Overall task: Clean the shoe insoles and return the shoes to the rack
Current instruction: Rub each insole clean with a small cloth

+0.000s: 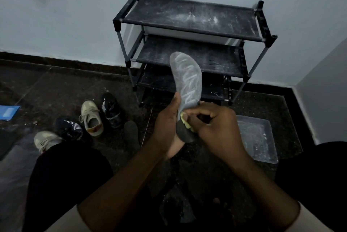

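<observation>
Insole [187,76], grey and streaked white, stands upright before the dusty black rack [187,15], its lower half clasped by the left grip [167,124] while the right grip [216,124] pinches a yellow cloth [187,125] against it, shoes [92,119] lying on the floor nearby.

Clear tray [261,138] rt; blue folder [8,112] far lft.

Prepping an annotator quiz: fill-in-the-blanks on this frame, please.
1. The left hand holds the insole; the right hand pinches a ____ wipe against it.
2. ____ shoes stand on the floor, none on the rack.
3. The clear tray lies on the person's ____ side.
Missing: yellow; four; right.
</observation>
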